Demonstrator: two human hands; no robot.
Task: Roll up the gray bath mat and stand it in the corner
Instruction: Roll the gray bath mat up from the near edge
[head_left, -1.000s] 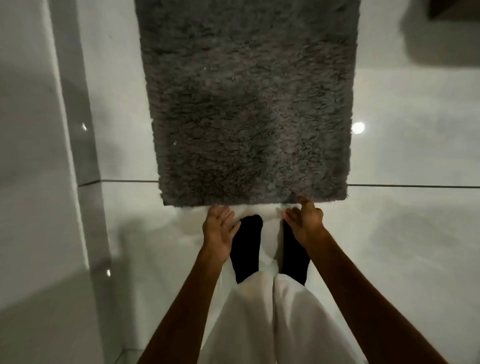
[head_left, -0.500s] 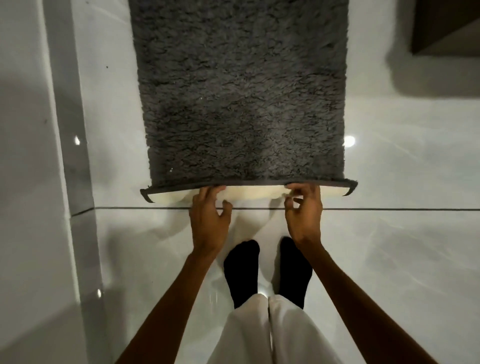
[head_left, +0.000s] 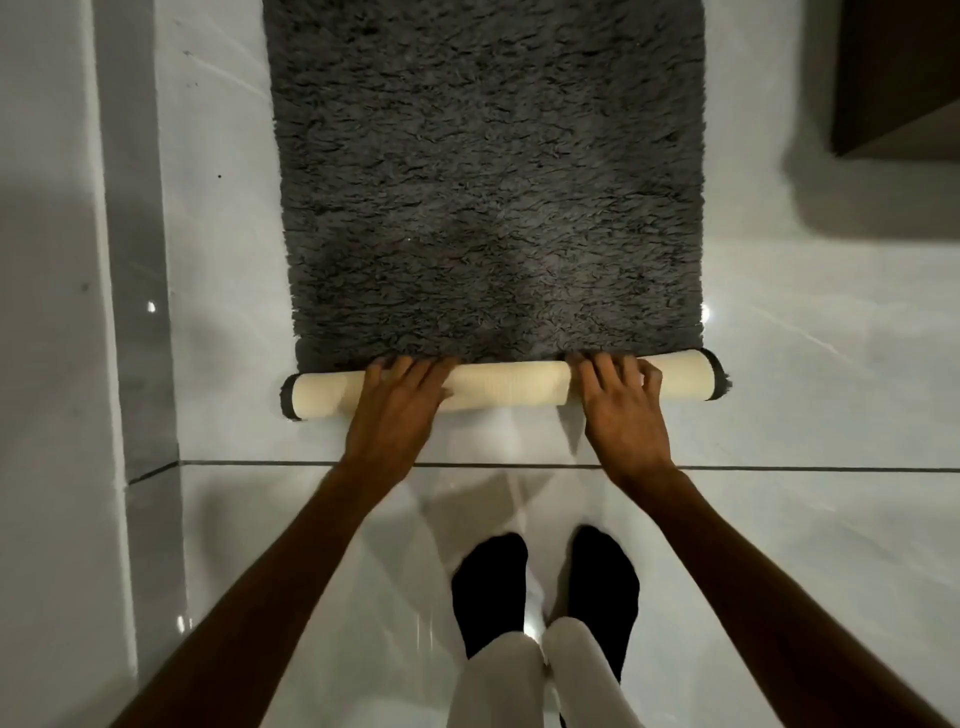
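Observation:
The gray bath mat (head_left: 488, 176) lies shaggy side up on the white tiled floor and runs away from me past the top of the view. Its near end is curled into a thin roll (head_left: 506, 387) that shows the cream backing. My left hand (head_left: 395, 408) presses on the roll's left half, fingers spread over it. On the right half rests my right hand (head_left: 626, 402), fingers curled over the top of the roll. Both ends of the roll stick out beyond my hands.
A white wall with a glossy gray skirting (head_left: 140, 312) runs along the left. A dark brown cabinet corner (head_left: 893, 78) hangs at the top right. My feet in black socks (head_left: 545, 587) stand just behind the roll, near a tile joint (head_left: 831, 469).
My hands lifted the mat's near edge, folded it over and rolled it away from me into a thin roll. The cream backing now shows, and the roll sits farther from my feet.

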